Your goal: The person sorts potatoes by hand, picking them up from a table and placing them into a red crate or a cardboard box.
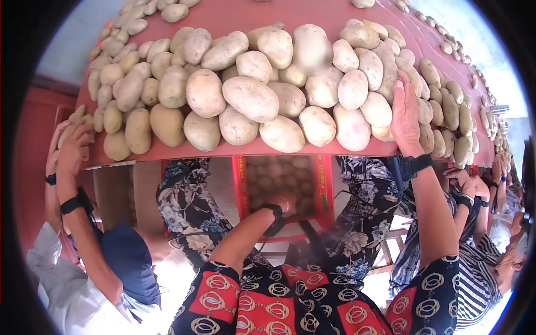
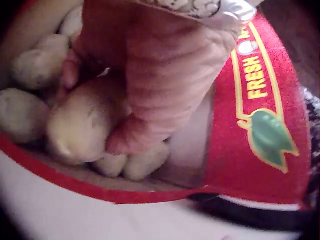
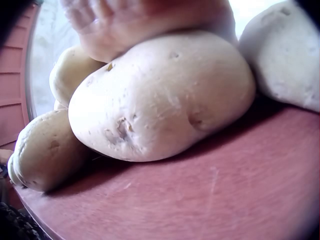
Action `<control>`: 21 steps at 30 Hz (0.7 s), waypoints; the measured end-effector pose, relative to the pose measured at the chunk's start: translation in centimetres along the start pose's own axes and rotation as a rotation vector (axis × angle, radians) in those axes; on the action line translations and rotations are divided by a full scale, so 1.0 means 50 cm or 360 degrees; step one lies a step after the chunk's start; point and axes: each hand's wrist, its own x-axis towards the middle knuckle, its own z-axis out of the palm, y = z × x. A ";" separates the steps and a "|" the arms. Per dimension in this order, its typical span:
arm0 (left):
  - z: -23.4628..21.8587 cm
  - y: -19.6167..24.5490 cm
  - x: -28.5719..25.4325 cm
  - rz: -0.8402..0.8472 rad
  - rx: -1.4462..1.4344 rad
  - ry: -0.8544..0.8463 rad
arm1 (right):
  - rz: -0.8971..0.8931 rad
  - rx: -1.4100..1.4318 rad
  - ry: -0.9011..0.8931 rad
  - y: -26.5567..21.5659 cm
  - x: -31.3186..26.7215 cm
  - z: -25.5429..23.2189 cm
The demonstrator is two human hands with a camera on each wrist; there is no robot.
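1. In the head view, we see the left hand [image 1: 286,206] down in the red-rimmed box [image 1: 325,181], below the near edge of the table [image 1: 312,11]. The heaped potatoes [image 1: 251,99] lie above and beyond it. The right hand [image 1: 405,114] rests against the heap's right side, well apart from the left and clearly the nearer to the heap.
2. In the left wrist view, we find the held potato [image 2: 80,125] inside the box, gripped between the left thumb and fingers. Its long axis seems to slant, though the hand covers part of it.
3. In the right wrist view, the large potato [image 3: 165,100] lies on the table directly under the right hand, touching it, long axis roughly across the view. We cannot tell whether those fingers curl.
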 end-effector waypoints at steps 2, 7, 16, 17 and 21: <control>-0.120 0.062 -0.105 0.0244 -0.0433 0.0138 | -0.0017 -0.0002 0.0044 0.006 -0.002 0.000; -0.255 0.170 -0.281 0.0777 -0.1600 0.0316 | 0.0014 0.0010 0.0065 0.031 0.001 0.010; -0.498 0.238 -0.533 0.1301 -0.0606 0.1989 | 0.0063 0.0024 0.0097 0.041 0.001 0.029; -0.529 0.234 -0.533 0.1182 0.0062 0.2387 | 0.0078 0.0017 0.0101 0.036 -0.002 0.027; -0.593 0.208 -0.505 0.0521 0.0580 0.2402 | -0.0057 0.0002 0.0241 0.041 0.001 0.035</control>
